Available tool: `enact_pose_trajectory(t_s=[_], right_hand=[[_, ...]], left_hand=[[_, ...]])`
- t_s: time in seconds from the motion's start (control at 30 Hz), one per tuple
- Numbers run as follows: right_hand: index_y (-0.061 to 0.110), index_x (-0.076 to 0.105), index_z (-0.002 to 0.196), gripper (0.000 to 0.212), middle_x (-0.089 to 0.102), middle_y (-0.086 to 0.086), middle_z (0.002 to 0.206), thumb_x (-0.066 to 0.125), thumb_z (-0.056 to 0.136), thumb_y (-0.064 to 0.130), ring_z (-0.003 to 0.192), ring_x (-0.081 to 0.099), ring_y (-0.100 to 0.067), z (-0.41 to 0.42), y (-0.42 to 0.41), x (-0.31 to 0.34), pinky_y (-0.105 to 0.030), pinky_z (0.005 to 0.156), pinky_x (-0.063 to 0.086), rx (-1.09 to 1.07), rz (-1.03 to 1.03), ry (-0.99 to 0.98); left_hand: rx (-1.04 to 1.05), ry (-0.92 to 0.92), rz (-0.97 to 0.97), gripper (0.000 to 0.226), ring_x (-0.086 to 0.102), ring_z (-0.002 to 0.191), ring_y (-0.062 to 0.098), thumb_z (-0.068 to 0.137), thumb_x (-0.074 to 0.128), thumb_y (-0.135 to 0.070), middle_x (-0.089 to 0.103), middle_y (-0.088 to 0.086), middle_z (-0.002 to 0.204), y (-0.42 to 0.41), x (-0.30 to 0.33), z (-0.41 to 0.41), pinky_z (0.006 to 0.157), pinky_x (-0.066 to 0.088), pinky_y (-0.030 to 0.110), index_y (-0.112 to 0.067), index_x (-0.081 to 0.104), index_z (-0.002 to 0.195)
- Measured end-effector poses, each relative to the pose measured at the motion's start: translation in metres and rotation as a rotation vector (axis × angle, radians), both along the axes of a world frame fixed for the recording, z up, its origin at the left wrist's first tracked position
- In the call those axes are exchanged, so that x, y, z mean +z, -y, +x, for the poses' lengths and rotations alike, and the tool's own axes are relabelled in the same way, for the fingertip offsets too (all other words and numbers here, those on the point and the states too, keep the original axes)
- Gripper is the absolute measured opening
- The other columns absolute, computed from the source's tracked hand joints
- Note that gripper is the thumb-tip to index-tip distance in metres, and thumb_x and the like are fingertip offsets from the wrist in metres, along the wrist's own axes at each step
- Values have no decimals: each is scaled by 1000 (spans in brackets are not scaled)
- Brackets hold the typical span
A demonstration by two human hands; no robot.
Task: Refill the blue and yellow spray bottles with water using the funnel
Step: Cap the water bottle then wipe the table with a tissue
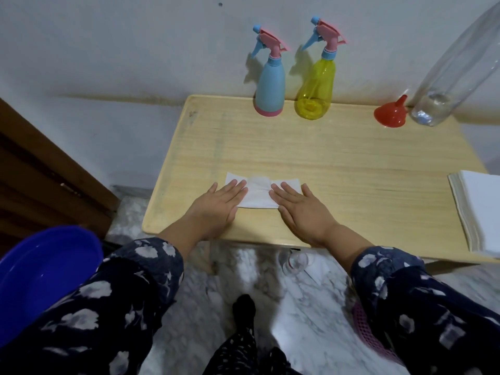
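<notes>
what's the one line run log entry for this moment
stage: pre-fill | left hand: flat on tissue | right hand: flat on tissue | blue spray bottle, yellow spray bottle: capped | red funnel: untouched

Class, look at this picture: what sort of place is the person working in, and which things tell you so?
Probably a room in a home, not a workshop. A small wooden table stands against a plain painted wall on a marble-patterned floor, with a blue plastic basin beside the person.

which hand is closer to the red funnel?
Right. The right hand lies flat on the tissue, funnel beyond it to the right; left hand is farther left.
</notes>
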State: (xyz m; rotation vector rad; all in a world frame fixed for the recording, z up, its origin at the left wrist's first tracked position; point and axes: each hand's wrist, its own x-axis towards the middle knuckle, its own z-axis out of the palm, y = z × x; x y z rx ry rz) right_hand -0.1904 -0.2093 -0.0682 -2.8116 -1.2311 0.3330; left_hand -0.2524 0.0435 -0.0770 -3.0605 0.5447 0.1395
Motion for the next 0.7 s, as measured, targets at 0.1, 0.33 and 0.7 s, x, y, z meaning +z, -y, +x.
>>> enact_pose_trajectory(t_s=[0.1,0.33,0.7], right_hand=[[21,12,153,78,5,8,161,-9,84,51,149,0,-12,-18,5,0,-43,119,-2,-38,33,-45],[25,33,148,67,22,4,159,9,92,53,149,9,-14,-31,12,8,-45,118,0,-141,284,-88],[30,16,152,52,7,11,160,10,102,42,149,2,-13,-5,6,-7,-50,118,-5,-84,57,-6]], left_hand=[[56,-91,-16,73,10,151,16,88,-5,-36,6,1,163,9,3,-22,121,11,42,-13,13,155],[270,26,-260,54,15,149,13,101,21,-40,22,-6,161,25,14,-43,121,9,36,-24,31,151],[213,-171,-88,53,-14,149,11,106,14,-39,-12,-8,163,24,6,-11,121,-5,46,-31,-1,155]])
